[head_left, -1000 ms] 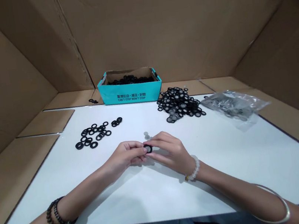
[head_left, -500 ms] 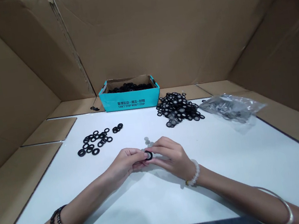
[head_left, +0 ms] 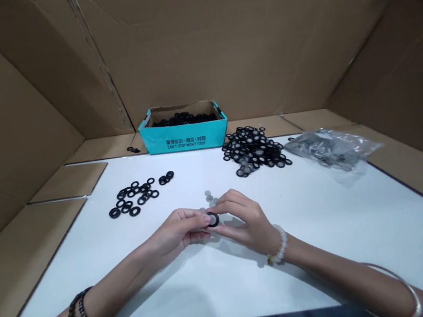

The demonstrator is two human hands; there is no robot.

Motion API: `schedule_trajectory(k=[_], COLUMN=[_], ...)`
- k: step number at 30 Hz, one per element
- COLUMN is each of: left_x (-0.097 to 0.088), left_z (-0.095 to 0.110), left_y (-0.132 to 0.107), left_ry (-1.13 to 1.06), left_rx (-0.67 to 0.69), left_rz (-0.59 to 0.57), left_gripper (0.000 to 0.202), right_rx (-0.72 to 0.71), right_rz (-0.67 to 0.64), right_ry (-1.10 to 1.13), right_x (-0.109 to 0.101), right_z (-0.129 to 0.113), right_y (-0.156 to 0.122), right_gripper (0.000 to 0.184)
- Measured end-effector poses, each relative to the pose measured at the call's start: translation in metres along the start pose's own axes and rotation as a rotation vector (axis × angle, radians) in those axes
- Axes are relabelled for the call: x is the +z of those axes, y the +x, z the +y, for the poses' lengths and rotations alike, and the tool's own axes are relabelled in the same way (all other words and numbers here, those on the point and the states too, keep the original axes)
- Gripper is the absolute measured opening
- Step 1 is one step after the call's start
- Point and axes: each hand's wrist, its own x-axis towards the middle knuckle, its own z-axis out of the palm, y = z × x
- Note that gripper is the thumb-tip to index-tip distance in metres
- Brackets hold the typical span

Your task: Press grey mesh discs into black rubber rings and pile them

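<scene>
Between my two hands is a black rubber ring (head_left: 215,222) with a small grey mesh disc (head_left: 212,218) at its opening. My left hand (head_left: 188,226) is closed, thumb pressing at the disc and the ring's left side. The fingertips and thumb of my right hand (head_left: 244,220) pinch the ring from its right side. Just beyond my fingers several loose grey discs (head_left: 208,194) lie on the white table (head_left: 199,287). Whether the disc sits fully inside the ring I cannot tell.
Loose black rings (head_left: 135,211) lie at the left. A turquoise box (head_left: 186,137) holding black rings stands at the back. To its right are a heap of rings with grey centres (head_left: 253,149) and a clear plastic bag (head_left: 329,149) of grey discs. Cardboard walls (head_left: 238,43) surround the table.
The ring has shifted very slightly to the right between my fingers. Both hands keep their grip, and the view has tilted a little.
</scene>
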Motion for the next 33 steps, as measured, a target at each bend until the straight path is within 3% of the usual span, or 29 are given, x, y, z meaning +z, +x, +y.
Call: schedule_trajectory(k=[6, 13, 33], left_x=[0.0004, 0.0001, -0.0019], left_z=[0.0002, -0.0008, -0.0027], left_y=[0.0002, 0.0020, 0.0057], left_ry=[-0.052, 0.048, 0.088], left_rx=[-0.016, 0.054, 0.163], left_rz=[-0.029, -0.081, -0.114], left_gripper=[0.024, 0.022, 0.015], right_rx=[-0.111, -0.243, -0.357], right_rz=[0.069, 0.094, 0.055], right_ry=[-0.078, -0.158, -0.263], right_x=[-0.0029, -0.0043, -0.0070], right_z=[-0.0019, -0.0045, -0.0055], right_y=[0.0001, 0.0011, -0.0015], right_gripper=[0.008, 0.019, 0.021])
